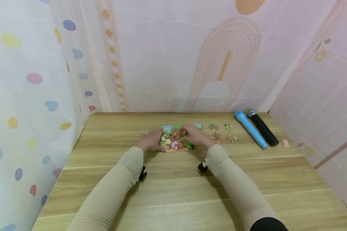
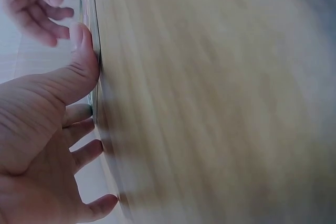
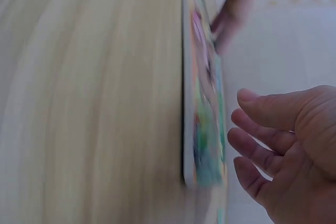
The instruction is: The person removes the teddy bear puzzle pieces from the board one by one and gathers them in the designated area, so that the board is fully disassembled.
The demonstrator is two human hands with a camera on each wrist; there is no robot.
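Note:
A flat jigsaw puzzle board (image 1: 176, 149) with a brown bear picture lies on the wooden table. My left hand (image 1: 151, 140) rests at its left side, thumb on the near left corner and the other fingers spread along the edge and the tabletop. In the left wrist view the left thumb (image 2: 84, 64) presses against the board's edge. Over the board's right half hovers my right hand (image 1: 197, 136), its fingers loosely bent. The right wrist view shows nothing between the right hand's thumb and fingers (image 3: 257, 153), which are apart from the board.
Several loose puzzle pieces (image 1: 213, 127) lie right of the board, partly behind my right hand. A blue microphone (image 1: 251, 130) and a black microphone (image 1: 264, 130) lie at the table's right. Near the right edge is a small pink-and-white patterned item (image 1: 286, 143). Patterned curtains (image 1: 156, 64) hang behind the table.

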